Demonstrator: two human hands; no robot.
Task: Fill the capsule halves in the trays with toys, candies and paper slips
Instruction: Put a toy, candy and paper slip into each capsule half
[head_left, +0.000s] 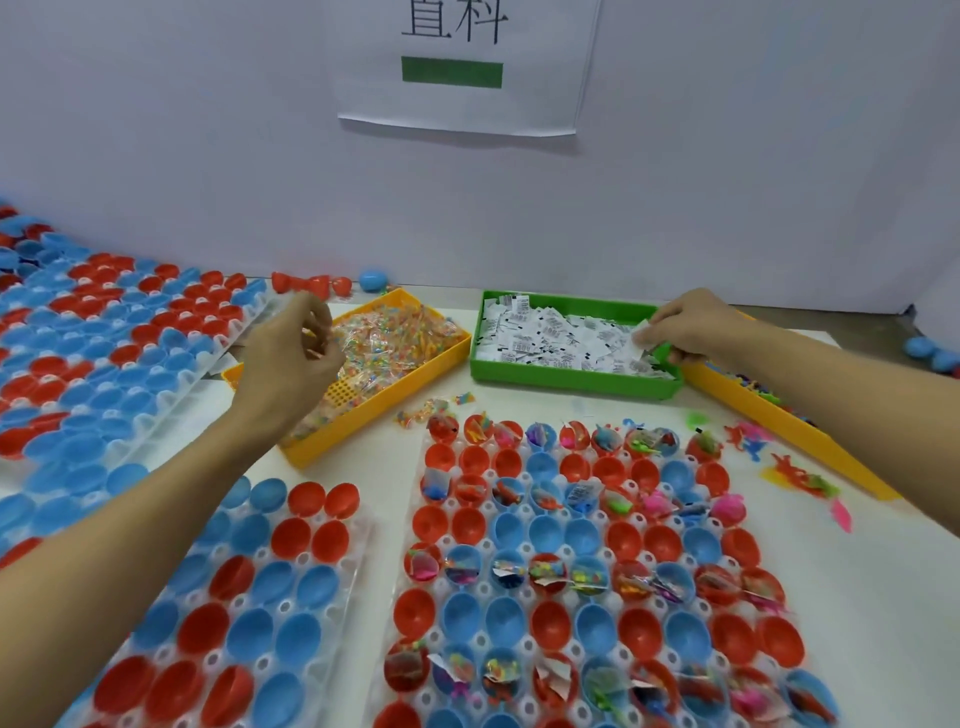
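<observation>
Two bare hands reach out. The left hand (291, 358) has curled fingers pinching small crinkly candy packets over the yellow bin (415, 358) of candies (395, 332). The right hand (691, 325) pinches one thin white paper slip (640, 332) above the green bin (571, 382) full of slips. Below both hands lie two clear bumpy trays; the nearer-right tray (597, 571) holds round, shiny red and blue capsule halves (545, 530), four rows filled with toys (654, 501).
</observation>
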